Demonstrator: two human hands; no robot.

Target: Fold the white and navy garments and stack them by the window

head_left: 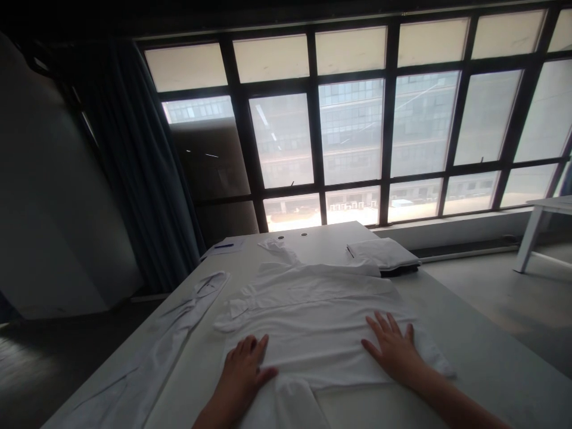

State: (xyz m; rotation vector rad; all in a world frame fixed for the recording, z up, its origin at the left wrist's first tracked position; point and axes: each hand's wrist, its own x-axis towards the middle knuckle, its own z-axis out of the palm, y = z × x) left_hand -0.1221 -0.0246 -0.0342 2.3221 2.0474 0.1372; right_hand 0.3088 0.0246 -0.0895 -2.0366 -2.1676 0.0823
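Observation:
A white shirt [317, 328] lies spread on the white table, its collar end to the left and its hem to the right. Light creases run across the fabric. My left hand [243, 370] rests on the shirt near the collar end, thumb and index finger apart and the other fingers slightly bent. On the right part of the shirt, my right hand [393, 350] lies flat with fingers spread. One sleeve [297, 400] reaches toward me beside my left hand; the other sleeve [282, 250] stretches toward the far side. Neither hand grips anything that I can see.
Folded white clothing [386, 253] with something dark beneath it sits at the table's [482, 363] far right. Along the left edge lies a crumpled white cloth or plastic [161, 339]. A blue pen [224, 245] lies on paper at the far left. Another table [531, 232] stands to the right.

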